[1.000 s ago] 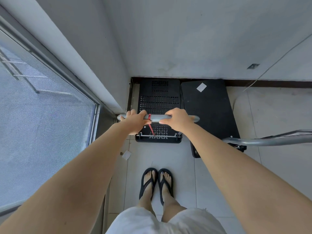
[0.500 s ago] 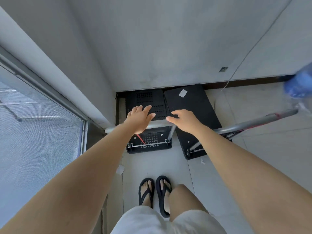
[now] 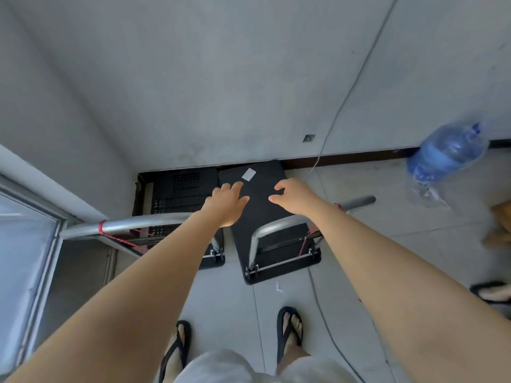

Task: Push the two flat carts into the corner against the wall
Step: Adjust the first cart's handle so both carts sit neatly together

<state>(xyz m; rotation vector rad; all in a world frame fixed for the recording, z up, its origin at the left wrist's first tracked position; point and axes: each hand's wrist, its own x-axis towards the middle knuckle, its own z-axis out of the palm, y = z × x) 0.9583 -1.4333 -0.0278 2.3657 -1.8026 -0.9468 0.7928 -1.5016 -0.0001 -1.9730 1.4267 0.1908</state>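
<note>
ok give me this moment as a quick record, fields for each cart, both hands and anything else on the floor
left cart: perforated black deck, in the corner, far end at the wall
right cart: plain black deck, white sticker, beside the left cart, angled slightly
left hand: open, above the carts, holding nothing
right hand: open, over the right cart, holding nothing
handles: both silver, tied with red cord
water bottle: blue, blurred, at right

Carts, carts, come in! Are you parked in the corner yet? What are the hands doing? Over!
Left hand, right hand open, off handles. Left cart in corner, right cart beside it, slightly askew. Water bottle clear, right.
</note>
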